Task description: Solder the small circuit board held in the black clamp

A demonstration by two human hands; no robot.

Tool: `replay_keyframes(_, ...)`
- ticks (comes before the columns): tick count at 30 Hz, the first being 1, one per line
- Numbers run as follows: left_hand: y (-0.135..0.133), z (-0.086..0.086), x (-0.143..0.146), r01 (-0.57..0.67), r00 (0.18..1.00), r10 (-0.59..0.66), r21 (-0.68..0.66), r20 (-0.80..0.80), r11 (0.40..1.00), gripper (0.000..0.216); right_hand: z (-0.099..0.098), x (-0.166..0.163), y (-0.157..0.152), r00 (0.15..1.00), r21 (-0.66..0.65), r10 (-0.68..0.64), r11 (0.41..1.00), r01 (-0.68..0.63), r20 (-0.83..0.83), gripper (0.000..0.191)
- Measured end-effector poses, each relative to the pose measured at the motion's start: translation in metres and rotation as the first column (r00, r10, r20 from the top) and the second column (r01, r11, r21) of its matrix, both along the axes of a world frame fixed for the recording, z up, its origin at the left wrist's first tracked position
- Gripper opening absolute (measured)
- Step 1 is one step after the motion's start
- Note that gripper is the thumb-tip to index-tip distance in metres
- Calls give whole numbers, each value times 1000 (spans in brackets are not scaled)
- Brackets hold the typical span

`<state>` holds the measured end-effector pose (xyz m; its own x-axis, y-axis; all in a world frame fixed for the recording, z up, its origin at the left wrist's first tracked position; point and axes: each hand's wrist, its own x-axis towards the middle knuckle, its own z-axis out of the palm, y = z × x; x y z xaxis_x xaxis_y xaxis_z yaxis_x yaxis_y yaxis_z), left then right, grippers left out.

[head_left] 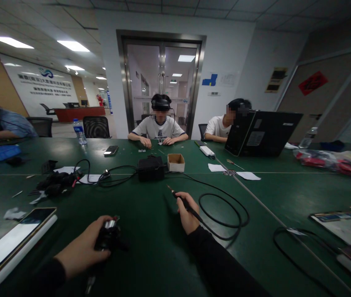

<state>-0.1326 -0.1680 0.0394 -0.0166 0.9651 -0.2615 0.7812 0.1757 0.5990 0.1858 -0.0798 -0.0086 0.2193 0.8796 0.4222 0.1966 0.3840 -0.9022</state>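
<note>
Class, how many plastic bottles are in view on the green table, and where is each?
2. A blue-labelled bottle stands on the left, near a mesh-backed chair; a clear bottle is right of the large black case. Others could be hidden behind that case.

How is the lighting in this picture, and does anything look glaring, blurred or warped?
Head view: dim overall, though the ceiling lights at upper left shine brightly; head view: the large phone at near left shows a bleached white patch; head view: the left hand looks soft, its black device losing detail in darkness; head view: the door at right leans, probably from wide-angle distortion.
</note>
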Motion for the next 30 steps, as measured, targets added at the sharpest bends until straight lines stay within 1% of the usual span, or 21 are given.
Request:
replay_keyframes(2, 24, 0, 25, 54, 995, -52, -19, 88, 998, 85, 2, 0, 0, 1000, -6, -1, 1000, 1, 5, 19)
replay_keyframes(3, 35, 1, 38, 75, 992, -73, -17, 104, 997, 84, 3, 0, -1, 1000, -6, -3, 1000, 3, 9, 19)
replay_keyframes(7, 72, -1, 86, 122, 990, -124, 39, 62, 992, 75, 7, -2, -2, 1000, 13, -14, 1000, 14, -8, 18)
replay_keyframes(11, 103, -11, 125, 130, 988, -135, 77, 75, 989, 70, 8, -3, -1, 998, -23, -6, 1000, 4, -68, 23)
replay_keyframes(14, 121, -19, 144, 111, 985, -120, 75, 127, 991, 71, 7, -3, 1, 997, -26, -17, 1000, 14, -81, 27)
replay_keyframes(18, 128, -23, 154, 103, 975, -117, 83, 191, 991, 72, 5, -2, 3, 997, -42, -11, 999, 8, -71, 30)
replay_keyframes(21, 128, -19, 151, 90, 972, -99, 52, 214, 995, 83, 2, -1, 4, 999, -39, -8, 999, 6, -53, 31)
replay_keyframes(23, 132, -16, 145, 54, 979, -61, 41, 194, 998, 88, -1, -1, 5, 1000, -8, -19, 1000, 19, -20, 29)
replay_keyframes(25, 143, -18, 139, -14, 989, 2, 81, 146, 997, 82, -3, 0, 6, 999, 30, -33, 999, 33, 17, 28)
replay_keyframes(27, 156, -24, 136, -74, 991, 59, 130, 116, 989, 68, -3, 1, 6, 998, 56, -42, 998, 40, 45, 29)
replay_keyframes(28, 163, -28, 135, -89, 991, 73, 147, 112, 985, 61, -3, 1, 6, 997, 63, -44, 997, 41, 56, 29)
replay_keyframes(30, 172, -36, 136, -69, 993, 52, 169, 102, 983, 54, -3, 1, 6, 997, 63, -42, 997, 38, 67, 30)
